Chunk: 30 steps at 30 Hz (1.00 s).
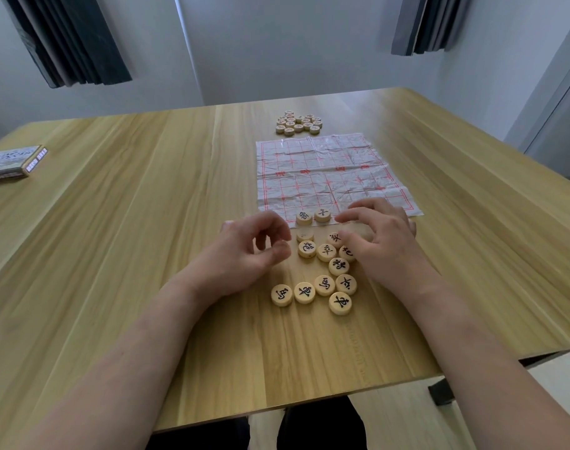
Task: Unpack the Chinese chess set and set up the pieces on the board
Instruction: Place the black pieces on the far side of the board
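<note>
A crinkled plastic board sheet [329, 172] with a red grid lies flat on the wooden table [147, 222]. Two black-lettered wooden pieces [313, 216] stand on its near row. Several more black-lettered pieces [326, 280] lie loose between my hands, just in front of the board. My left hand [254, 254] hovers left of them, fingers loosely curled and holding nothing. My right hand [379, 237] arches over the right side of the group, its index fingertip at the board's near edge. A blurred pale piece [358, 230] sits between its thumb and fingers, seemingly pinched.
A second cluster of several wooden pieces [298, 122] sits beyond the board's far edge. The chess set box [14, 162] lies at the table's far left. The table's near edge runs close below my forearms, and its right corner drops off beside my right arm.
</note>
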Each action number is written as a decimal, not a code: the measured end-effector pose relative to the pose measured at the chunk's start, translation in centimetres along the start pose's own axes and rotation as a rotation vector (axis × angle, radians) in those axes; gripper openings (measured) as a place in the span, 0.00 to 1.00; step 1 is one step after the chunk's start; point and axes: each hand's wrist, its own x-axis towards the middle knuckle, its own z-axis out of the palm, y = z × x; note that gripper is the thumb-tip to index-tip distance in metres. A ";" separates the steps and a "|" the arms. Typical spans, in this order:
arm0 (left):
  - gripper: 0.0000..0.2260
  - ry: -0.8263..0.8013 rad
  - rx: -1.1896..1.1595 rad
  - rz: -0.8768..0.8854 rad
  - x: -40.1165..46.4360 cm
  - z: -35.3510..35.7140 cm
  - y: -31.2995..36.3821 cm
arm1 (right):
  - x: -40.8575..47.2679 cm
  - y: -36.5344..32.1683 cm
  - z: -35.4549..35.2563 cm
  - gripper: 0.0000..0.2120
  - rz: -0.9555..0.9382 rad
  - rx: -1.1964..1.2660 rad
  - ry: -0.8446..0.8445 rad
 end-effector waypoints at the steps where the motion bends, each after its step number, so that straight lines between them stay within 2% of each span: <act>1: 0.06 0.019 -0.047 0.003 0.1 0.1 0.1 | 0.1 0.0 0.0 0.09 0.023 -0.007 0.003; 3: 0.08 0.055 -0.104 -0.006 0.2 0.3 0.3 | 0.2 0.0 0.1 0.09 0.042 -0.033 -0.012; 8: 0.05 0.145 -0.262 -0.085 0.5 0.5 0.7 | 0.2 -0.1 0.1 0.09 0.046 -0.090 -0.064; 14: 0.07 0.193 -0.312 -0.108 0.5 0.3 0.4 | 0.2 -0.3 -0.1 0.02 0.033 -0.059 -0.095; 18: 0.08 0.209 -0.441 -0.157 0.6 0.3 0.5 | 0.1 -0.4 -0.3 0.05 0.031 0.029 -0.075; 21: 0.06 0.244 -0.521 -0.202 0.8 0.3 0.5 | -0.1 -0.1 -0.2 0.05 0.034 0.212 -0.033; 25: 0.09 0.272 -0.586 -0.284 1.7 -0.3 0.0 | 0.9 -0.3 -0.8 0.06 0.034 0.406 0.031; 30: 0.04 0.291 -0.596 -0.317 4.1 -1.3 -1.3 | 4.1 -1.2 -0.8 0.08 0.011 0.445 0.042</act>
